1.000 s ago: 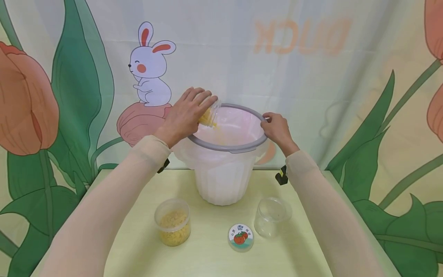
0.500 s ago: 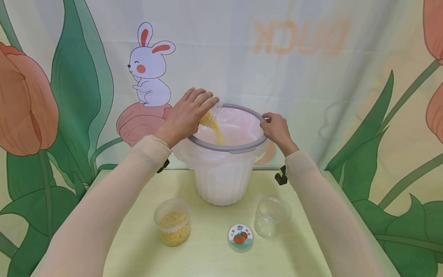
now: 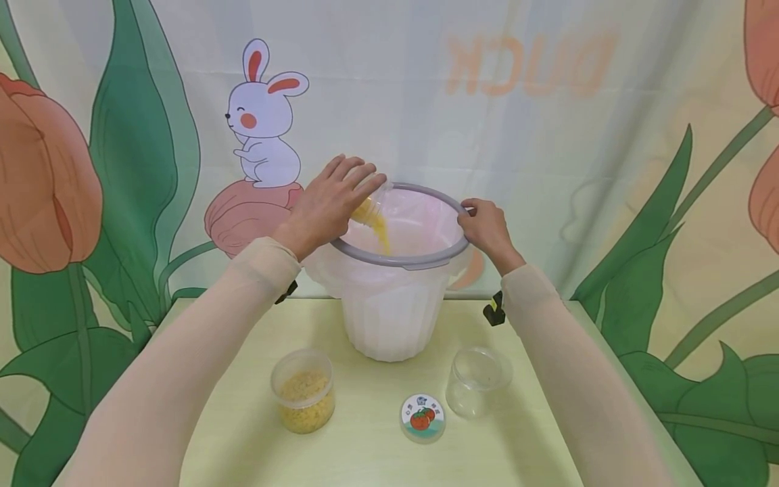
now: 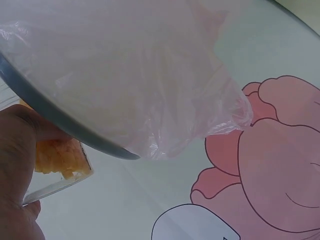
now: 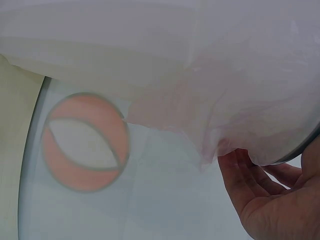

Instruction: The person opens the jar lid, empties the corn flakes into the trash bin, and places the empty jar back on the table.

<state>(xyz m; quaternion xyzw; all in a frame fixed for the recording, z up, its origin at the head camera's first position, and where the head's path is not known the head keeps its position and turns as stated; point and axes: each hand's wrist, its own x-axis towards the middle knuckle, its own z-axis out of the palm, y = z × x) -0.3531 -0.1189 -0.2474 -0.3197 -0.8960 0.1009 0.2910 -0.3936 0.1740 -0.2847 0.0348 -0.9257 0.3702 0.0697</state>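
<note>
Gripping a tilted clear jar [image 3: 370, 196], the left hand [image 3: 325, 203] is tipping yellow grains [image 3: 380, 233] over the near-left rim of the white bin [image 3: 389, 318]. Nearer than the bin are sitting a grain-filled jar [image 3: 303, 390], a tomato-printed lid [image 3: 423, 416] and an empty jar [image 3: 477, 382]. At the bin's right rim, the right hand [image 3: 487, 226] is clasping the grey ring [image 3: 420, 260] holding its bag liner [image 3: 426, 213].
</note>
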